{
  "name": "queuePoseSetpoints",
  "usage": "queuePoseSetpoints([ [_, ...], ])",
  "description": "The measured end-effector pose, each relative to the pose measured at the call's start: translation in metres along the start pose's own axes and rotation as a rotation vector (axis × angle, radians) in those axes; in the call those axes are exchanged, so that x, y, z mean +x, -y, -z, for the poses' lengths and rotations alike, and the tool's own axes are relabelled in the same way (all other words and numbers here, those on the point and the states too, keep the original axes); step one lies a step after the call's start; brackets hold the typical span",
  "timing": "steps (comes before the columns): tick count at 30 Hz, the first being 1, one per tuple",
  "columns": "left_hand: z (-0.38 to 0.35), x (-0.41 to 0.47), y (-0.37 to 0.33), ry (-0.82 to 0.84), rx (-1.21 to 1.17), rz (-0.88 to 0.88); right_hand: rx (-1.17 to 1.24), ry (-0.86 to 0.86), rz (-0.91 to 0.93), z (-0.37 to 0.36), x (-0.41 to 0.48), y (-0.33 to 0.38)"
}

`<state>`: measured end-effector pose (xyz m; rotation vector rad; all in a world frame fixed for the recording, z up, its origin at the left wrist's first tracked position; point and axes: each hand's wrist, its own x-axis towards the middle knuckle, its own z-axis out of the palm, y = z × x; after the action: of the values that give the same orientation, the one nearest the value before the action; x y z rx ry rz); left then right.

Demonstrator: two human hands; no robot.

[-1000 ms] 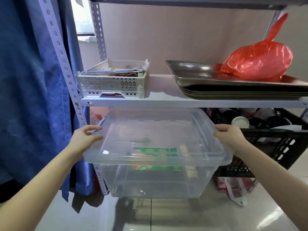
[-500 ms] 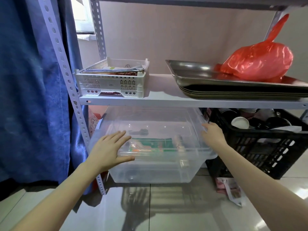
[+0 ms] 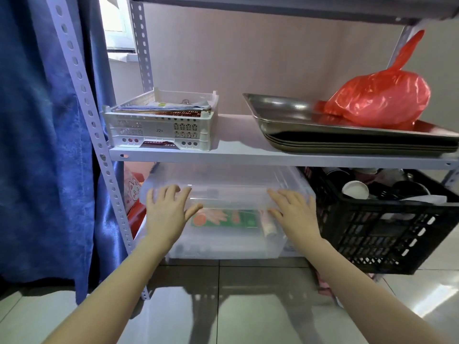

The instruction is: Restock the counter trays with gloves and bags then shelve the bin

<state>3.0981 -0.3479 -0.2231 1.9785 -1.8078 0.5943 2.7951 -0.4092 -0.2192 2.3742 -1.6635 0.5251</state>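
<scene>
A clear plastic bin (image 3: 231,242) with a clear lid sits on the floor under the lowest shelf board (image 3: 248,156) of a white metal rack. Through its front wall a green packet and a pale tube show. My left hand (image 3: 169,209) lies flat against the bin's front left, fingers spread. Flat against the front right rests my right hand (image 3: 293,212), fingers also apart. Neither hand grips anything.
A black crate (image 3: 387,234) of cups stands right of the bin, touching it. On the shelf above are a white basket (image 3: 159,127) of papers and stacked steel trays (image 3: 347,140) bearing a red bag (image 3: 380,100). A blue curtain (image 3: 42,145) hangs left of the rack post.
The bin was held by its side rims in front of the rack; it has gone down and back under the shelf. Both hands let go and moved to its front face.
</scene>
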Motion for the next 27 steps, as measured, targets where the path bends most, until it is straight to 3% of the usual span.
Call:
queuePoseSetpoints([
  [2, -0.008, 0.006, -0.007, -0.028, -0.030, 0.084, 0.015, 0.001, -0.047, -0.006, 0.014, 0.006],
  [4, -0.019, 0.013, -0.010, 0.059, -0.108, 0.148, 0.066, 0.037, -0.098, -0.016, 0.023, 0.008],
  [10, -0.045, 0.043, 0.009, 0.241, -0.117, 0.005, 0.131, 0.103, -0.143, -0.037, 0.055, 0.000],
  [17, -0.048, 0.051, 0.008, 0.261, -0.072, -0.010, 0.128, 0.129, -0.082, -0.040, 0.064, -0.014],
  [22, -0.024, 0.046, 0.008, 0.264, -0.068, -0.027, 0.094, 0.092, -0.007, -0.004, 0.049, -0.022],
  [27, 0.039, 0.055, 0.000, 0.438, -0.156, 0.011, 0.264, 0.290, 0.025, 0.081, 0.049, -0.029],
])
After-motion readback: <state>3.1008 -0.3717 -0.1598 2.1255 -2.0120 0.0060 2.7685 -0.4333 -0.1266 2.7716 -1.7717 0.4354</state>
